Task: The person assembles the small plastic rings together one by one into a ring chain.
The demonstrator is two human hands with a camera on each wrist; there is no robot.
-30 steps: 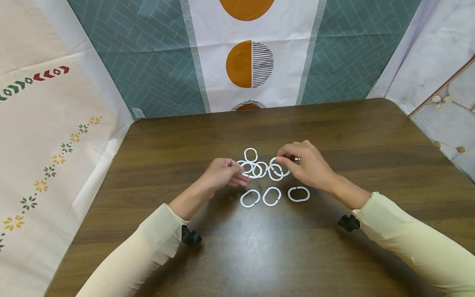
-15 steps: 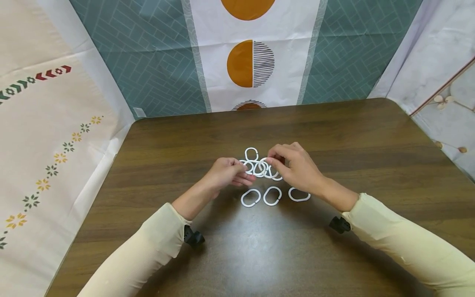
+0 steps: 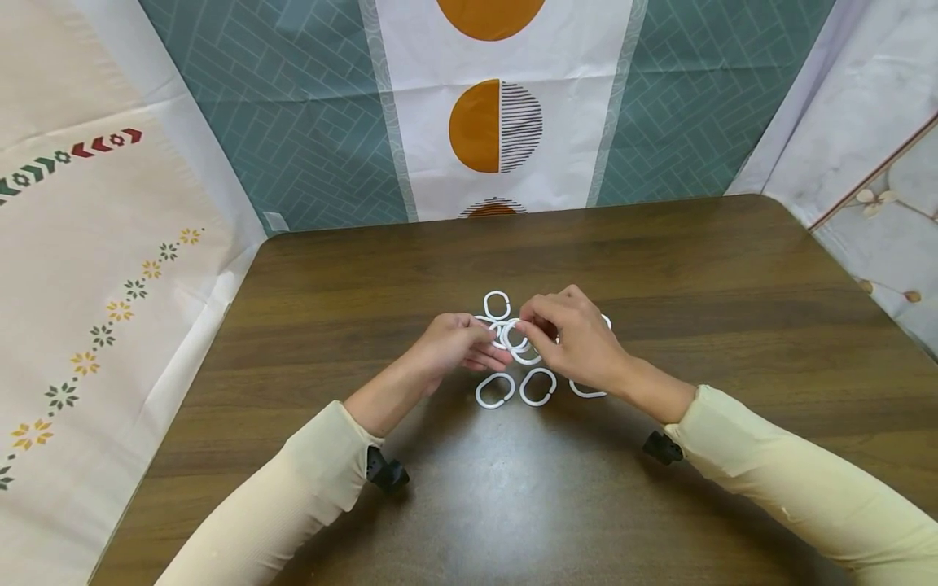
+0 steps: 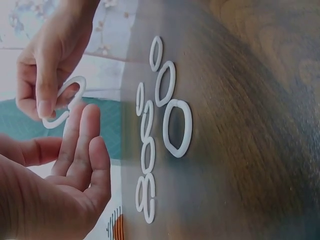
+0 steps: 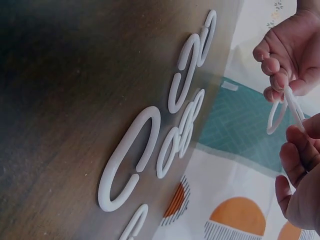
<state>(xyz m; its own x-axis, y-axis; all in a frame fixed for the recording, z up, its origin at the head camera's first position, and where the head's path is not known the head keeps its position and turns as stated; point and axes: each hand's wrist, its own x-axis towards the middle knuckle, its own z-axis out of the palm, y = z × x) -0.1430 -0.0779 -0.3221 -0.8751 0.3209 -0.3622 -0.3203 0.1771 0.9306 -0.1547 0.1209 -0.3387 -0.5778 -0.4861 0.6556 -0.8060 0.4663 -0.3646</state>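
Note:
Between my two hands, raised over the table, are two white oval plastic rings with a gap in each, like curtain rings. My left hand (image 3: 460,350) pinches one ring (image 5: 271,120) between thumb and fingertips, its other fingers loosely extended. My right hand (image 3: 579,338) pinches another ring (image 5: 295,106) between thumb and forefinger, brought right against the left fingertips. In the left wrist view that ring (image 4: 77,82) overlaps the left fingers (image 4: 75,130). In the head view the raised rings overlap those lying behind them.
Several similar rings lie on the dark wooden table (image 3: 469,488). Nearest me are ring (image 3: 495,391) and ring (image 3: 538,387), with a third (image 3: 586,392) partly behind the right hand. A farther ring (image 3: 497,304) lies beyond the hands. A patterned cloth (image 3: 330,106) hangs behind the table.
My right hand has moved left with its ring, up to the ring in my left hand. The left hand has shifted slightly right. The rings nearest me have stayed put.

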